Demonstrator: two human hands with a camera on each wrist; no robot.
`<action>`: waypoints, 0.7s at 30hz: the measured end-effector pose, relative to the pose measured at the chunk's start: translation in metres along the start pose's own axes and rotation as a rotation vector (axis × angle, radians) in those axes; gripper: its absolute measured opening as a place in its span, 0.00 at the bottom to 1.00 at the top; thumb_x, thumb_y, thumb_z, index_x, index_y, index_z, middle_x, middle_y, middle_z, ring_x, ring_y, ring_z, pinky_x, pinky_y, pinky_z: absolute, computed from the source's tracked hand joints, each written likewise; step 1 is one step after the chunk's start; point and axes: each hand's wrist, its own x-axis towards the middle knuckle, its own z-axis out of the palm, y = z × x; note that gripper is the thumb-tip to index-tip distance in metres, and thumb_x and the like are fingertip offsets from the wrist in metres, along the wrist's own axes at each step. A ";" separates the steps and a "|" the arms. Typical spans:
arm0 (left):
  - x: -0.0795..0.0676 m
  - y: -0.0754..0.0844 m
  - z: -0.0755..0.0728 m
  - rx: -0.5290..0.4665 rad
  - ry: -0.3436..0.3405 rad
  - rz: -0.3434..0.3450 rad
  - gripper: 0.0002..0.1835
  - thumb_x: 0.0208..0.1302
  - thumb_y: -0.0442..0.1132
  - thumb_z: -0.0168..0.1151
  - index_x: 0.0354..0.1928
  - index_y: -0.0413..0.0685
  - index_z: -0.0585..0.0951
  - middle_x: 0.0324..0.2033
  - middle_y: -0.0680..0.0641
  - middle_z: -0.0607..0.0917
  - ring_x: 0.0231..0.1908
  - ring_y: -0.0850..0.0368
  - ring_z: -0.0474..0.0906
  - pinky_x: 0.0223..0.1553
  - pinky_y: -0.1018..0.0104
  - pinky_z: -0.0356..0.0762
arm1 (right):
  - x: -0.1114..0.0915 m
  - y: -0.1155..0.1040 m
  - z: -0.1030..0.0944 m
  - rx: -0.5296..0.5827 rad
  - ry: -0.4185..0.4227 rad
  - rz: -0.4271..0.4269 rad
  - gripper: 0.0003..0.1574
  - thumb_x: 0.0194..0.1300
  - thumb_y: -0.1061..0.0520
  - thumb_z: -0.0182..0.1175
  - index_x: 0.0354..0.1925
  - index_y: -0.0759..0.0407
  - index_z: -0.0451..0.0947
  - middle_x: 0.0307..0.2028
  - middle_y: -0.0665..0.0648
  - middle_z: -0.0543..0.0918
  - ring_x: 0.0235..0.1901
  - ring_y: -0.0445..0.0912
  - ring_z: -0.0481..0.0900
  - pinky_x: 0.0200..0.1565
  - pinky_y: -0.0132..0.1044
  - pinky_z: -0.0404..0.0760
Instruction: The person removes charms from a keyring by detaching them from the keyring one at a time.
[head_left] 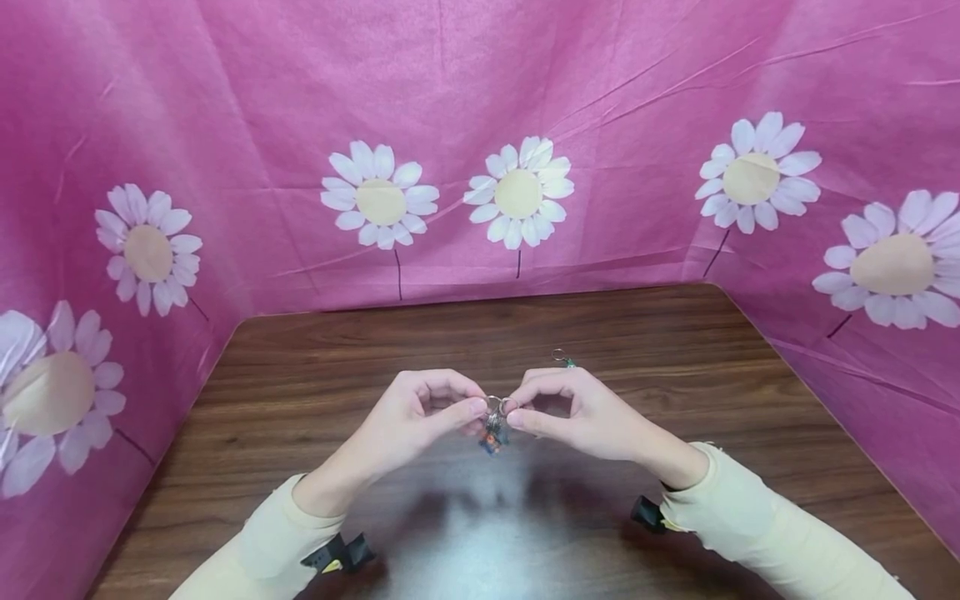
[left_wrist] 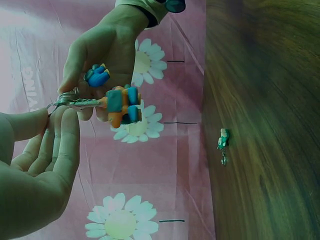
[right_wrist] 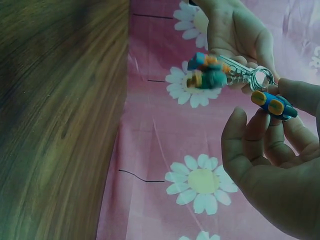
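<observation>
Both left hand [head_left: 431,417] and right hand [head_left: 588,414] pinch metal rings [left_wrist: 64,99], at least two toys [left_wrist: 124,104] hanging; one keychain [left_wrist: 223,140] lies farther right.

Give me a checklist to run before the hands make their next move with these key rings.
1. Left hand has a grip: ok, it pinches the key rings between thumb and fingers.
2. Right hand has a grip: ok, it pinches at the rings from the other side.
3. Rings linked or merely overlapping: cannot tell, they bunch at the fingertips.
4. Toy figures off the table: ok, they hang below the rings.
5. Figure count: cannot tell, they overlap and some are blurred.
6. Green keychain out of the way: ok, it lies on the table, apart from both hands.
</observation>
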 end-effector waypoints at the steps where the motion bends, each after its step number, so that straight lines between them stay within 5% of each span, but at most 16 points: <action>1: 0.000 0.000 0.000 0.000 -0.002 0.001 0.08 0.69 0.31 0.64 0.45 0.33 0.83 0.36 0.39 0.89 0.33 0.52 0.87 0.42 0.54 0.87 | 0.000 -0.001 0.000 0.000 0.003 0.000 0.10 0.68 0.61 0.67 0.44 0.47 0.87 0.31 0.49 0.82 0.30 0.45 0.78 0.33 0.37 0.82; 21: -0.001 -0.005 0.000 0.022 -0.023 0.058 0.06 0.68 0.30 0.65 0.45 0.35 0.85 0.35 0.39 0.88 0.35 0.55 0.86 0.42 0.50 0.87 | 0.001 0.000 0.001 0.011 0.010 0.017 0.10 0.69 0.63 0.65 0.44 0.50 0.86 0.34 0.53 0.84 0.26 0.49 0.79 0.26 0.38 0.82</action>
